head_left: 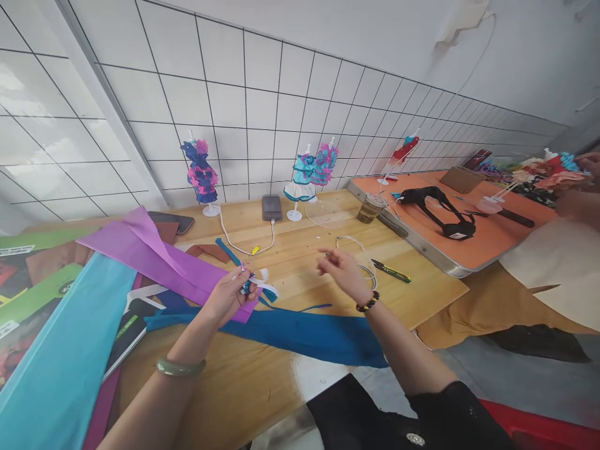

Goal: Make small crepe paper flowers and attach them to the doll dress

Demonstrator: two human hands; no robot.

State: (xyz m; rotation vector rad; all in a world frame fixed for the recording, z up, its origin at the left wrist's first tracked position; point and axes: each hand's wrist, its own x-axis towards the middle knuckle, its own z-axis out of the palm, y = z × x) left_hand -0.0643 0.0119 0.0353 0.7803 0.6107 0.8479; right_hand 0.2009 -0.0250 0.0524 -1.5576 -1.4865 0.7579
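My left hand [232, 292] has its fingers pressed round a small bundle of blue and white fabric strips [265, 286], just above the end of the purple cloth. To the right, my right hand [341, 270] is raised over the table with its fingers bent and its index finger pointing left. Whether a fine thread or other tiny thing is between its fingertips cannot be made out. Below both hands a long dark blue cloth [309, 334] lies across the wooden table [262, 394]. Purple cloth [187, 269] and light blue cloth [75, 350] spread at the left.
Small dressed stands [201, 178] line the tiled wall. A power bank [272, 208] with a white cable, a cup [370, 208] and a pen [391, 270] are on the table. An orange table [506, 240] at the right holds a black headset [438, 215]; another person's hand [590, 164] is beyond.
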